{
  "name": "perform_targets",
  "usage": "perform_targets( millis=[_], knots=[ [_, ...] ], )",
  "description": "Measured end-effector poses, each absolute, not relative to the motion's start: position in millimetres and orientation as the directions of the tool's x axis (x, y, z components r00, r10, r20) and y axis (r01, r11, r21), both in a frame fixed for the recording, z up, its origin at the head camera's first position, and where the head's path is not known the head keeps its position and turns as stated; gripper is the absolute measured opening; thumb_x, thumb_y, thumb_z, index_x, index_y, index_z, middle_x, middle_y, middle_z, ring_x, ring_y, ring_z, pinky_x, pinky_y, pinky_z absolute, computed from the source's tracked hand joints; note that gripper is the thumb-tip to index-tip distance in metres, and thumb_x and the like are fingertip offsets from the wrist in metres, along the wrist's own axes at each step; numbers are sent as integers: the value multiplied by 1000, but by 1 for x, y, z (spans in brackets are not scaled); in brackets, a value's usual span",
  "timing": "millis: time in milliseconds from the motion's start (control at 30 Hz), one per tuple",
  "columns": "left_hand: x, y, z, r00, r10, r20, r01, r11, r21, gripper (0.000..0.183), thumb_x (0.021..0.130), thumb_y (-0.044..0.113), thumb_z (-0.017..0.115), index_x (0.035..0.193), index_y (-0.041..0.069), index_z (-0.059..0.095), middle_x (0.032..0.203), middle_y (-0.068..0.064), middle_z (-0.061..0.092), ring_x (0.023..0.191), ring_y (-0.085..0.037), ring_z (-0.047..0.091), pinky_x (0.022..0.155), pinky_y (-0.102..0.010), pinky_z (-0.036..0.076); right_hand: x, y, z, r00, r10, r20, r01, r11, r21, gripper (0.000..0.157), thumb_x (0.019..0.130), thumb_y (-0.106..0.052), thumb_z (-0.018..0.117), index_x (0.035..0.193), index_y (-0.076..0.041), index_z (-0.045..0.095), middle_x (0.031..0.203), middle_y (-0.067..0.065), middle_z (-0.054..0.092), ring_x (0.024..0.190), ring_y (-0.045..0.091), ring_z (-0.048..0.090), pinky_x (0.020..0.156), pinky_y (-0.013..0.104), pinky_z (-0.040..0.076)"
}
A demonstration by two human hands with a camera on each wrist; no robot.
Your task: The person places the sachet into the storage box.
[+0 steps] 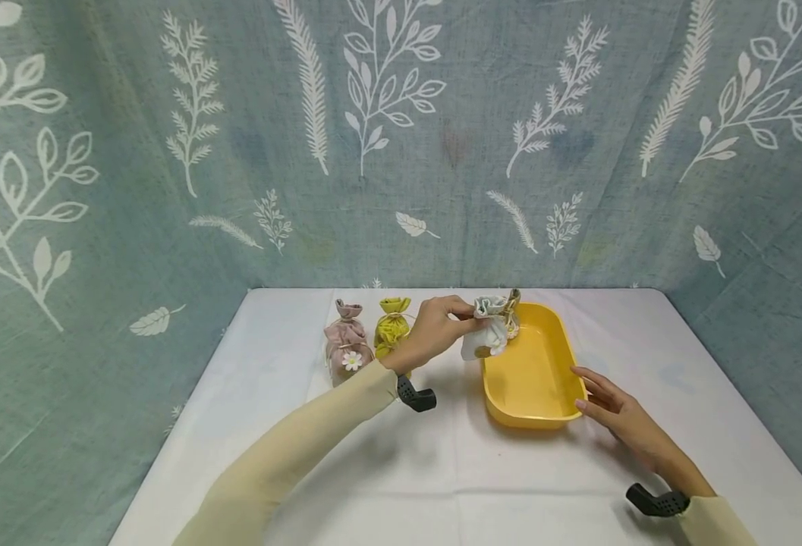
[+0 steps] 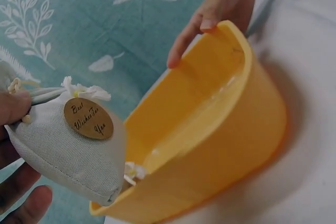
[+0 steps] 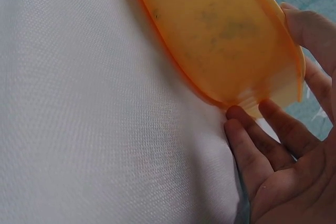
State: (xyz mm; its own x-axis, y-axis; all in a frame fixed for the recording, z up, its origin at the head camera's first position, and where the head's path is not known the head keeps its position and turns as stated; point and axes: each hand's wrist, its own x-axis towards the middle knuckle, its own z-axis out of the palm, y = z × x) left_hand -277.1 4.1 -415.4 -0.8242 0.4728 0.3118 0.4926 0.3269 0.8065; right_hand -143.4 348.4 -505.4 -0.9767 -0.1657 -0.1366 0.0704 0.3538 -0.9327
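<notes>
Just right of centre in the frame, the pale pouch point(image 1: 485, 341) is pinched by its neck in the left hand point(image 1: 438, 326), held up at the upper-left rim of the yellow tub point(image 1: 530, 383), where an olive-brown pouch point(image 1: 514, 313) is seen! The tub's right rim is touched by the loosely spread right hand point(image 1: 615, 413), while pink point(image 1: 348, 340) and mustard pouches point(image 1: 392, 327) are seen left of centre on the bench point(image 1: 510, 485).
</notes>
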Motion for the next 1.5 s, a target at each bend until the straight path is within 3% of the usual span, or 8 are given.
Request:
perform_targets(
  millis=[67,167,333,600,900,1133,1500],
  knots=[
    [-279,14,-415,-825,476,304,485,319,814,23,92,34,80,109,19,83,99,12,73,92,-6,65,81,-28,54,-142,350,-505,-978,-159,-136,73,354,-932,68,105,-30,64,163,-22,30,164,28,25,144,48,35,103,35,47],
    [-282,27,-416,-831,478,285,461,306,833,26,91,35,80,111,19,82,100,12,73,93,-6,65,81,-28,54,-142,352,-506,-978,-155,-138,74,362,-929,68,105,-31,63,163,-23,30,165,27,23,145,48,34,108,47,45],
    [-291,45,-420,-854,444,273,419,276,865,24,89,37,83,108,21,83,99,13,72,93,-7,64,81,-29,53,-144,352,-510,-977,-158,-146,82,353,-932,68,104,-32,64,163,-26,30,166,27,19,148,50,27,113,65,30],
    [-306,72,-434,-845,437,308,463,311,830,25,90,37,82,107,19,84,94,14,71,84,-7,64,73,-26,53,-146,353,-512,-976,-173,-133,79,285,-955,66,105,-26,63,163,-24,31,167,25,17,151,48,20,115,67,22],
    [-314,99,-439,-833,452,320,510,402,761,25,93,36,79,111,18,82,85,10,68,72,-6,60,63,-22,47,-147,354,-518,-978,-160,-131,81,284,-955,66,104,-29,64,162,-27,33,168,21,18,151,47,20,115,67,24],
    [-318,118,-445,-836,436,334,534,502,680,22,95,35,77,111,22,82,95,8,73,77,-2,62,63,-19,49,-148,353,-516,-979,-165,-121,67,301,-951,65,105,-29,63,162,-27,33,167,24,20,150,47,24,114,66,26],
    [-324,138,-453,-849,412,332,527,600,602,17,94,36,77,100,23,85,94,9,77,77,-5,65,61,-17,48,-149,354,-516,-981,-120,-151,111,286,-952,66,103,-30,66,161,-26,35,166,26,20,149,47,27,115,64,28]
  ],
)
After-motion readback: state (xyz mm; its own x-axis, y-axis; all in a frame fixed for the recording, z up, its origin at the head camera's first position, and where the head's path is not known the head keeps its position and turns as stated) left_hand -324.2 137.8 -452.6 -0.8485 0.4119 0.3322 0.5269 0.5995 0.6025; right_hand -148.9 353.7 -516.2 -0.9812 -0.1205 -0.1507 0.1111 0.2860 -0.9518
